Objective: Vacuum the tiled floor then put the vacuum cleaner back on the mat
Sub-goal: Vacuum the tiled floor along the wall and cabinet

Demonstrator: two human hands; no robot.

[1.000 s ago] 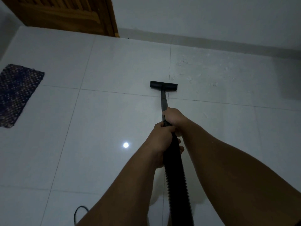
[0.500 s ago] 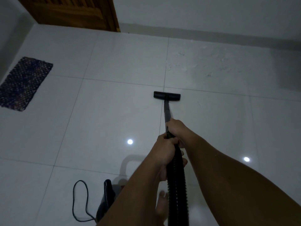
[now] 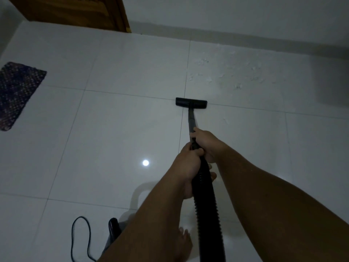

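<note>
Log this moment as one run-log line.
stage: vacuuming | both hands grip black wand | black floor nozzle on white tile | white debris ahead

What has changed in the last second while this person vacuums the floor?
The floor nozzle was drawn back from the scattered white debris, then pushed a little toward it again. The view shifted too, bringing the vacuum body and cord into sight. Both hands, left hand and right hand, kept gripping the wand and hose; the mat stayed put.

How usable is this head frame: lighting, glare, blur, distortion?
Head view: dim and bluish; a round lamp reflection glares on the glossy tiled floor; wide-angle bending curves the grout lines; nozzle fairly sharp; both hands stay dark, cable slightly smeared.
</note>
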